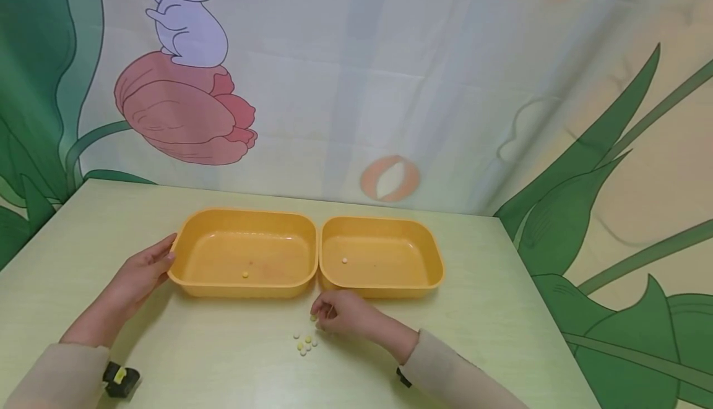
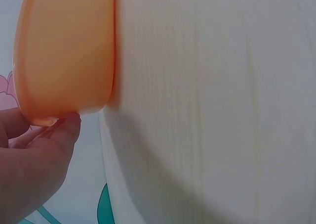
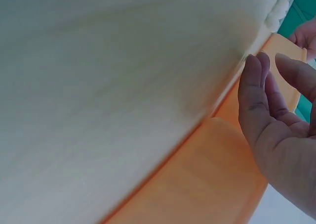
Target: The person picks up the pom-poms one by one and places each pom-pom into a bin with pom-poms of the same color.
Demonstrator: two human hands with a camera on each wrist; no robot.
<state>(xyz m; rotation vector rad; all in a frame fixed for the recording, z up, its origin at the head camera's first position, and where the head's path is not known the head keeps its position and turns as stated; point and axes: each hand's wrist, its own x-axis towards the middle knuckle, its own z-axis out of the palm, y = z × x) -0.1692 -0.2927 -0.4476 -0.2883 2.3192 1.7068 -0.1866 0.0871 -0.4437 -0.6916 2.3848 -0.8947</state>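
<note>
Pieces (image 1: 308, 339) lying loose on tabletop (image 1: 223, 353), R hand (image 1: 348, 315) close by

Sm. pieces are looking round & smooth, mixed yellow/whitish; most are sitting in a loose cluster just L of the R hand, in front of the trays' join. A yellowish one (image 1: 313, 318) is lying right at the R fingertips. R fingers are bending loosely, w/ a gap showing btwn thumb & fingertips. L hand (image 1: 142, 273) is gripping the L tray (image 1: 245, 291) by its outer end. A yellow piece (image 1: 245, 275) is resting inside it, a whitish piece (image 1: 345, 260) in the R tray (image 1: 384, 292).

Trays are standing side by side, long edges facing front; table is extending in front & past the R tray to a slanting edge. Trays are showing smooth, shiny orange-yellow walls, rounded corners, thin rims; tabletop is showing pale wood-like grain. Printed cloth (image 1: 312, 87) is hanging behind, lightly creased.
</note>
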